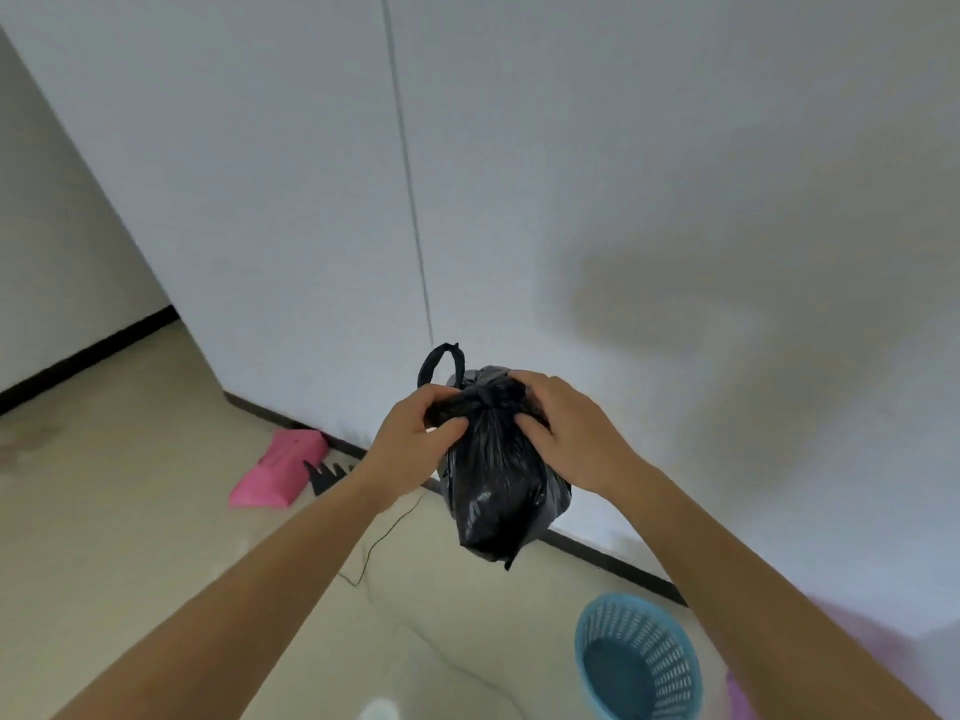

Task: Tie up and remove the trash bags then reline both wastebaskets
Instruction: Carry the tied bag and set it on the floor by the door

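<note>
A full black trash bag (493, 491) hangs in the air in front of the white wall, its neck bunched into a knot at the top. My left hand (415, 439) grips the bag's neck on the left side, and a black loop of the bag's handle sticks up above it. My right hand (566, 428) pinches the bag's neck on the right side of the knot. A blue mesh wastebasket (639, 662) stands on the floor at the lower right, with no liner in it.
A pink packet (280, 470) lies on the beige floor by the wall's black skirting, with black jagged bag edges (327, 472) sticking out beside it. A thin black cord (384, 537) trails across the floor. A purple object (737, 693) shows at the bottom right edge.
</note>
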Demonstrator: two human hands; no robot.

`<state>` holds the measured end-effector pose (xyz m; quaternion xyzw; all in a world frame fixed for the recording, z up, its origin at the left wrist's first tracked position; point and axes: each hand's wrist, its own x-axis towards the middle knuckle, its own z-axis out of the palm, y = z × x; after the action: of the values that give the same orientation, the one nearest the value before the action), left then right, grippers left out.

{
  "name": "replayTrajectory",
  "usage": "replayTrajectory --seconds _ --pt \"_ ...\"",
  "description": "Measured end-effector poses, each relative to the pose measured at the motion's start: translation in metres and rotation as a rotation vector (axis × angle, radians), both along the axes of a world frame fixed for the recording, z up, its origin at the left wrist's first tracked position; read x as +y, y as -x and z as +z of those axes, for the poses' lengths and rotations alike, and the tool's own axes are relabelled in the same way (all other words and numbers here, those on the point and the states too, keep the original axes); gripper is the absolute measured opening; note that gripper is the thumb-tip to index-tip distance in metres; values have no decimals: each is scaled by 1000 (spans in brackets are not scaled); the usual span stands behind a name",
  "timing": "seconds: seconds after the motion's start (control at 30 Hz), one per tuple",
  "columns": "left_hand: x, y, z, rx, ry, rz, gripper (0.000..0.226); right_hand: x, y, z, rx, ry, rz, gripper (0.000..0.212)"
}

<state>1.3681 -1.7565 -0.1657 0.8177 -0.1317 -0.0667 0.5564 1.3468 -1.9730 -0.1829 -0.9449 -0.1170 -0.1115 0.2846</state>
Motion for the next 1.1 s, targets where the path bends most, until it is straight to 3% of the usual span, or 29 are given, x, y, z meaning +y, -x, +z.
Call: replayTrajectory --seconds 0.27,0.5,0.6,0.83,1.1 --pt "251 11 19 -114 56 408 24 258 -74 36 -91 49 369 49" --pt "460 -1 35 -150 93 570 11 482 -125 51 -116 6 574 48" --pt "525 -19 40 -118 156 596 20 551 -149 56 -132 3 601 48" --pt "639 -104 32 -155 80 640 20 670 -239 50 -154 1 630 49" --pt "785 -262 50 -231 -78 609 22 816 -398 46 -199 -25 623 52"
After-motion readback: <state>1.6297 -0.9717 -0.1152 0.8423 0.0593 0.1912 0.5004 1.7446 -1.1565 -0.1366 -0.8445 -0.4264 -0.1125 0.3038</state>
